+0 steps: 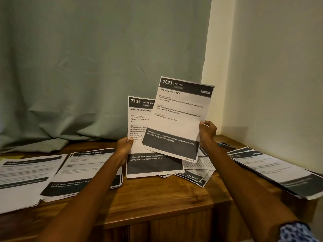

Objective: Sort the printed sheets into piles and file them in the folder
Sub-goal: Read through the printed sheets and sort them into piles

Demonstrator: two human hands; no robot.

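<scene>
My right hand [207,131] pinches the right edge of a printed sheet headed "1623 Kitchen" [178,112], held upright above the wooden table [157,194]. My left hand [124,148] grips the left edge of a sheet headed "2701 Living Room" [139,123], which stands upright behind and left of the first, partly covered by it. Sorted piles lie on the table: a far-left pile [24,177], a "Dressing Table" pile [82,172] under my left forearm, and a pile at the right [272,170]. A loose heap of sheets [197,172] lies beneath the held sheets.
A green curtain [97,67] hangs behind the table and bunches on its back edge. A cream wall [271,67] closes the right side. Pens [226,145] lie near the back right corner. A yellow paper edge [12,158] shows at the far left.
</scene>
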